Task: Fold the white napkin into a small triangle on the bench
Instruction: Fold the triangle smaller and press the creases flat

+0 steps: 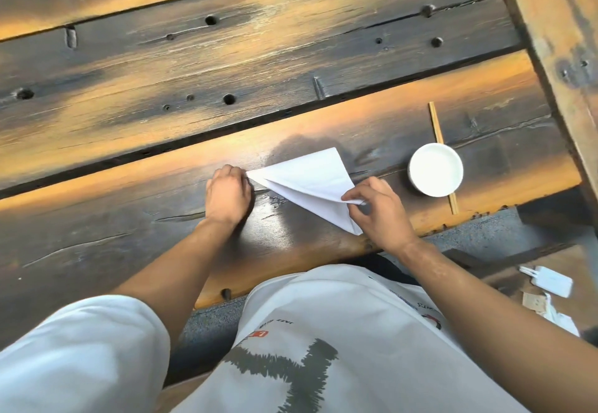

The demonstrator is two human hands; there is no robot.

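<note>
The white napkin lies on the dark wooden bench, folded into a rough triangle with one flap raised off the wood. My left hand presses down on the napkin's left corner with closed fingers. My right hand pinches the lifted edge of the flap between thumb and fingers, near the napkin's right side. The napkin's lower point reaches toward the bench's near edge and is partly hidden by my right hand.
A round white bowl stands on the bench just right of the napkin, on top of a wooden chopstick. A wooden beam runs along the right. White paper scraps lie on a lower surface at the right.
</note>
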